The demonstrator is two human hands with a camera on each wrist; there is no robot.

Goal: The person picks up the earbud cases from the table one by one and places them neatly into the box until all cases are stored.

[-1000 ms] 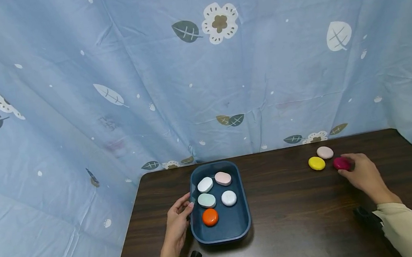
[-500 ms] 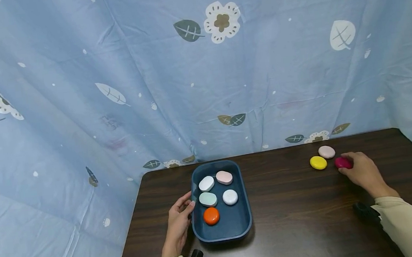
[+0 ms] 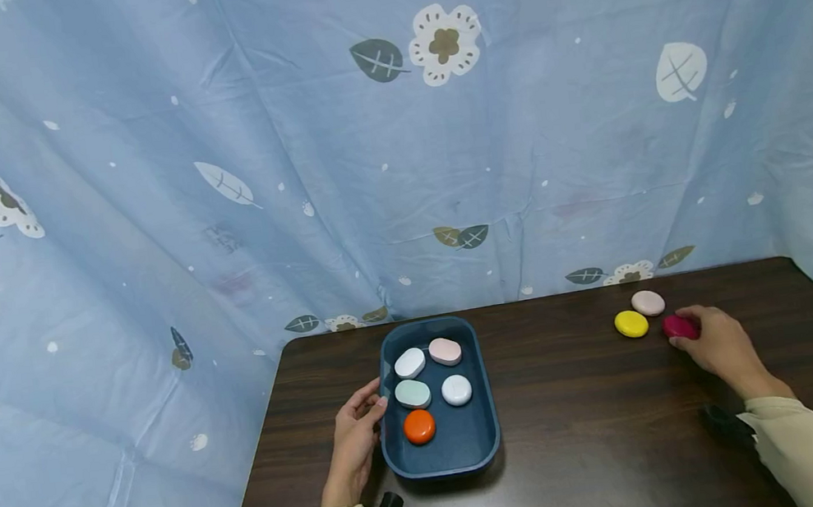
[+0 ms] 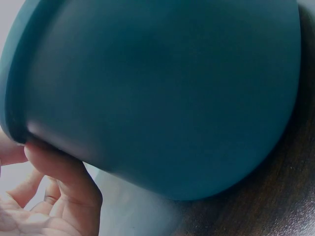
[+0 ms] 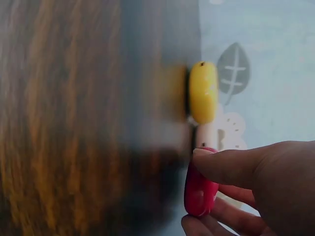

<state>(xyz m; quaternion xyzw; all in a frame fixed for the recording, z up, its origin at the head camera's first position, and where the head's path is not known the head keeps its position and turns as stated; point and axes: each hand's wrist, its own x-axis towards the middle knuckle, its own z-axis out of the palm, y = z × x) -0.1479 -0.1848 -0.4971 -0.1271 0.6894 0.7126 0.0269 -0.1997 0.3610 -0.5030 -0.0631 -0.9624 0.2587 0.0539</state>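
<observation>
Right hand (image 3: 714, 345) pinches the magenta pebble (image 3: 680, 327); best lift it straight up, clear of the yellow pebble (image 3: 630, 323), while the left hand (image 3: 357, 434) grips the blue tray (image 3: 487, 435).

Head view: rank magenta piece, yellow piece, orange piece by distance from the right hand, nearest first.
1. magenta piece: pinched by the right hand, far right of the table.
2. yellow piece: on the table just left of the magenta one.
3. orange piece: inside the blue tray, across the table by the left hand.
</observation>
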